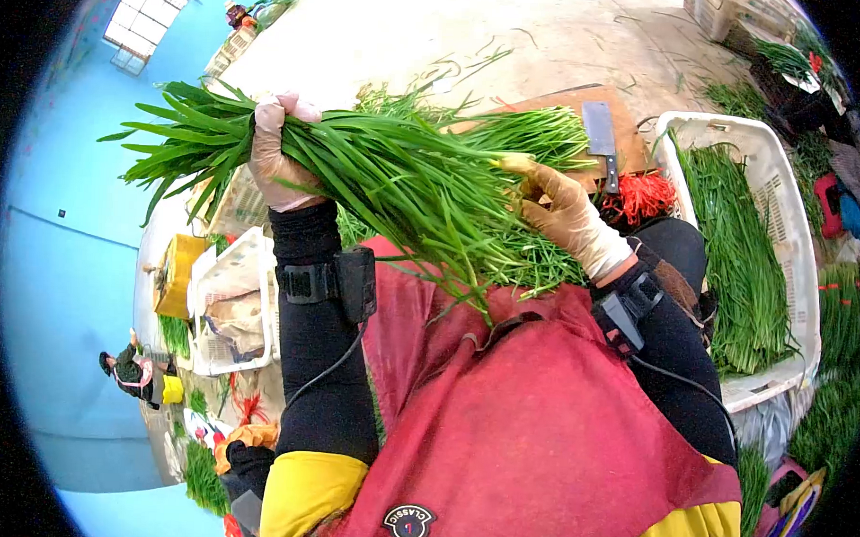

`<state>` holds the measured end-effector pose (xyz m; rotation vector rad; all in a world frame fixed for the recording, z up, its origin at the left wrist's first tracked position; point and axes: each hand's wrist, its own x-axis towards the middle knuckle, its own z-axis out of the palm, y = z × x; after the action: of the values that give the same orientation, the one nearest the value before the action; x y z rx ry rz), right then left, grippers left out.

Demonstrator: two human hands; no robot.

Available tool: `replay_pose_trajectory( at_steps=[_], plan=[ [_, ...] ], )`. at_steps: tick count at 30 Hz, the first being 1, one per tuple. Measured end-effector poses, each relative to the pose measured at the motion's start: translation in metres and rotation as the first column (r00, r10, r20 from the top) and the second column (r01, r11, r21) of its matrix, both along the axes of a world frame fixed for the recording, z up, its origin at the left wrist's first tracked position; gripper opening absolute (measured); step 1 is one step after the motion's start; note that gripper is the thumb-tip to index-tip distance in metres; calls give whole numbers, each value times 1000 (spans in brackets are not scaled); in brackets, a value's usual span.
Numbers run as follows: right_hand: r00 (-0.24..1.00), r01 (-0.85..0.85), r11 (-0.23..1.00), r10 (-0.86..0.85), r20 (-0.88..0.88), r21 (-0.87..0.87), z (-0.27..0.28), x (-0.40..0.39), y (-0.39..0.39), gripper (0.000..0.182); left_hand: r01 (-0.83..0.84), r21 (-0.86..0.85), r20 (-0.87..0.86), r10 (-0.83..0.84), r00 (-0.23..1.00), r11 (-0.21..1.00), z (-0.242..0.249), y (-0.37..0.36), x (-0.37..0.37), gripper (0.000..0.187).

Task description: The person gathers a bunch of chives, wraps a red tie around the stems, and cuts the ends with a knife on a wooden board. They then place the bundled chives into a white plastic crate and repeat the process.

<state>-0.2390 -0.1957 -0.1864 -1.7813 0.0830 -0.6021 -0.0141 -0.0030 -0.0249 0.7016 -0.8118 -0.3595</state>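
Note:
A large bunch of garlic chives (pixel 386 163) stretches across the view in front of my chest, leaf tips to the left. My gloved left hand (pixel 280 154) is closed round its leafy part. At the bunch's right end my gloved right hand (pixel 569 212) has its fingers curled against the stems, seeming to pinch some. Below lie loose chives (pixel 544 263) by my red apron (pixel 548 415). More cut chives (pixel 548 135) rest on a brown board (pixel 630 114), with a cleaver (pixel 600 132) and red ties (pixel 644 195) near my right hand.
To the right stands a white crate (pixel 807 253) filled with chives. Another white crate (pixel 201 308) and a yellow container (pixel 176 277) are on the left. A person (pixel 137 372) is at the far left, another person (pixel 236 16) at the back. Scattered leaves lie on the floor (pixel 410 31).

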Motion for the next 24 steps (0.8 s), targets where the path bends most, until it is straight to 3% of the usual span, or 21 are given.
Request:
replay_pose_trajectory(
  at_steps=[1,2,5,7,9,10,11,13,15,17,19,20,23,24],
  plan=[
    [994,31,987,-47,-98,-159,6,-1,0,47,1,0,1,-1,1000,1000,1,-1,-1,19],
    [997,37,976,-23,68,-215,13,1,2,43,19,0,-11,-19,1000,1000,1,-1,-2,19],
    [978,82,975,-39,207,-205,-2,13,4,40,0,2,7,0,1000,1000,5,-1,-6,21],
    [996,-53,970,33,86,238,-12,13,6,42,-46,8,32,46,998,999,8,2,-7,22],
    [999,-52,963,47,25,265,-25,12,0,36,-128,-7,48,128,991,992,11,2,-5,22],
    [998,39,999,-39,-57,-3,-36,12,-5,25,-187,12,16,187,982,982,10,5,0,23],
    [980,13,988,-43,-193,-151,-45,6,-13,21,-300,58,16,299,954,952,9,7,4,24],
    [862,-37,956,-117,-494,-291,-61,-11,-27,23,-353,54,19,353,936,934,10,7,6,23],
    [820,-136,939,-73,-567,-317,-73,-30,-38,25,-407,49,16,407,913,912,13,6,7,22],
    [946,7,981,-69,-316,-193,-83,-40,-33,39,-453,55,16,453,891,890,12,6,11,22],
    [995,72,992,-64,-75,104,-42,-32,-15,41,-530,62,53,527,848,846,10,5,17,21],
    [993,116,988,-114,31,-103,-27,-27,-17,41,-507,44,33,506,862,861,9,3,13,20],
    [997,28,996,-22,70,-81,44,-20,9,44,-497,72,60,494,867,865,4,-2,6,20],
    [986,105,960,-66,155,-258,50,-11,15,46,-496,86,27,496,868,864,2,-5,7,20]
  ],
)
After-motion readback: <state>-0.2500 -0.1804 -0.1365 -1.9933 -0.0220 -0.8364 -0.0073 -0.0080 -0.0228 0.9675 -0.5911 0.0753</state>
